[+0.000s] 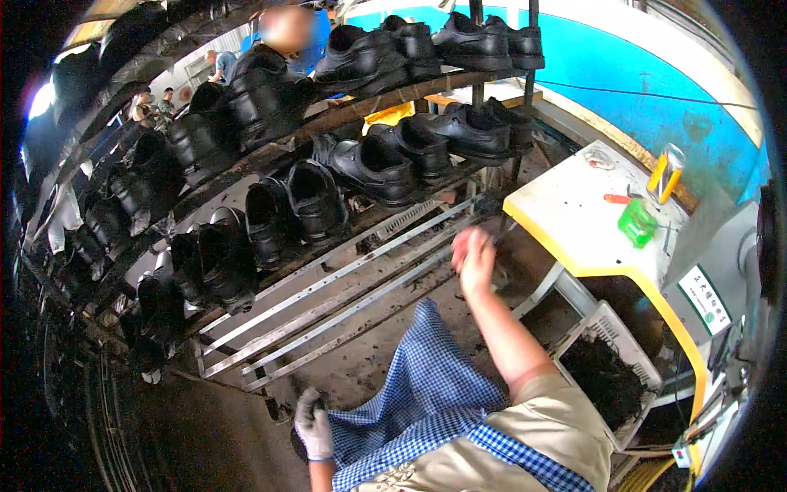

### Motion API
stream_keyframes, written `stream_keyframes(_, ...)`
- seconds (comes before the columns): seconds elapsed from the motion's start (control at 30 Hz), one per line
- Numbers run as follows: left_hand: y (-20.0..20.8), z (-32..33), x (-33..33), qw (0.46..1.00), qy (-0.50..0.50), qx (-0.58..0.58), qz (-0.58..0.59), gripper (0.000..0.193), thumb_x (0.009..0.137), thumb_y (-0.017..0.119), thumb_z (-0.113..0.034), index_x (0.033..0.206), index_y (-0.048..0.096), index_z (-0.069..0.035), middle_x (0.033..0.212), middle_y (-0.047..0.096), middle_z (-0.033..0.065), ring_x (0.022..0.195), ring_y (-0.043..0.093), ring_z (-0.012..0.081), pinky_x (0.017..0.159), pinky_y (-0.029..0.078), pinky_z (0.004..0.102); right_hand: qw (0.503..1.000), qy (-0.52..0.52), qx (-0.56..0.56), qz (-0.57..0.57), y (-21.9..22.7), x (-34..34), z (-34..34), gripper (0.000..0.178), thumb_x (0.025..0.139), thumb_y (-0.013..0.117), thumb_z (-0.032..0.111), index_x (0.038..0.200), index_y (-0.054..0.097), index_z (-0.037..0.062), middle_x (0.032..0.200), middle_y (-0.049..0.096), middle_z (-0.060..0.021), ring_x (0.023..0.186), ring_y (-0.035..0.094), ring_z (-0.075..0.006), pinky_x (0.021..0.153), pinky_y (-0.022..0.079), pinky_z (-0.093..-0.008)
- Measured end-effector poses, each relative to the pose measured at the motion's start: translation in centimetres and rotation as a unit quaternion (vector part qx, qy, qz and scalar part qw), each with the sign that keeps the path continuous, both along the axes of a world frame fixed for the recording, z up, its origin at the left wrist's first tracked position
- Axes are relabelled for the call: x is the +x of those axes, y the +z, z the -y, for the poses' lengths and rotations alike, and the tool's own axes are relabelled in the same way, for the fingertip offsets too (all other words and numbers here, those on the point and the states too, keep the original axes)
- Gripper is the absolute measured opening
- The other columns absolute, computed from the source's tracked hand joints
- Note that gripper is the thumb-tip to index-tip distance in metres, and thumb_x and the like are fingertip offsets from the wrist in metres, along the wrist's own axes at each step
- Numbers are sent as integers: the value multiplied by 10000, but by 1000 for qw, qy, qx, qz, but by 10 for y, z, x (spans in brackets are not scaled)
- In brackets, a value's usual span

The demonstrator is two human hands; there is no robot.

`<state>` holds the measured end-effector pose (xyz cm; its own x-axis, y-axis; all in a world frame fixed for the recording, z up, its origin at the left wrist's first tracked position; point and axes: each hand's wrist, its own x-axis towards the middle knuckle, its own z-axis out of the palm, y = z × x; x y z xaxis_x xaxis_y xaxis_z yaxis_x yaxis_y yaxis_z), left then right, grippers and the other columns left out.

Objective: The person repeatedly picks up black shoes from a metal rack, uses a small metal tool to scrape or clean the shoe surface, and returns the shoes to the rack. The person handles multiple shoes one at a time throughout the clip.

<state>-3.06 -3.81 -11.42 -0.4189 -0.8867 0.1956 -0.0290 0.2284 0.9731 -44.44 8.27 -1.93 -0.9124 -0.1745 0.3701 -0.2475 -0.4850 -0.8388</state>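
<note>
My left hand [313, 428], in a whitish glove with darkened fingertips, hangs low beside the blue checked apron [430, 361]. Its fingers are curled in, and whatever they may hold is hidden. My bare right hand [474, 254] reaches forward between the shoe rack and the table. It is smeared by motion, so its finger pose is unclear; no object shows in it. Nearest to it are the rack's lower metal rails [361, 262] and the corner of the white table [557, 197]. Black shoes [316, 201] stand in rows on the rack, apart from both hands.
On the yellow-edged table lie a green container [637, 223], an orange-handled tool [619, 198] and a yellow-and-silver can [666, 174]. Below it, a white crate [648, 365] holds dark scraps. A grey machine [721, 254] stands at right. Other people are beyond the rack.
</note>
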Motion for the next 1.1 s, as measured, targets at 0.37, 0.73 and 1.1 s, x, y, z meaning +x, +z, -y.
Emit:
stream_keyframes(0.37, -32, -57, 4, 983, -52, 174, -15, 320, 873, 534, 32, 1192, 552, 54, 1156, 615, 115, 1024, 586, 181, 928, 476, 315, 966, -249, -25, -65, 213, -283, -66, 750, 721, 805, 224, 1335, 466, -40, 1186, 579, -140, 765, 591, -162, 648, 485, -285)
stream_keyframes(0.73, -35, -56, -17, 990, -35, 133, 5, 313, 854, 555, 26, 1165, 582, 43, 1058, 660, 91, 962, 618, 166, 893, 483, 289, 969, -204, 103, -92, 251, -335, -32, 1101, 609, 871, 172, 1444, 198, -71, 1210, 560, -222, 951, 636, -259, 695, 558, -333)
stream_keyframes(1.1, -13, -60, -20, 986, -64, 150, 47, 322, 859, 548, 20, 1179, 581, 32, 1053, 660, 84, 956, 617, 154, 877, 484, 281, 876, -417, -86, -226, 271, -291, -63, 856, 631, 889, 232, 1284, 413, -50, 1209, 488, -221, 1055, 570, -288, 930, 470, -377)
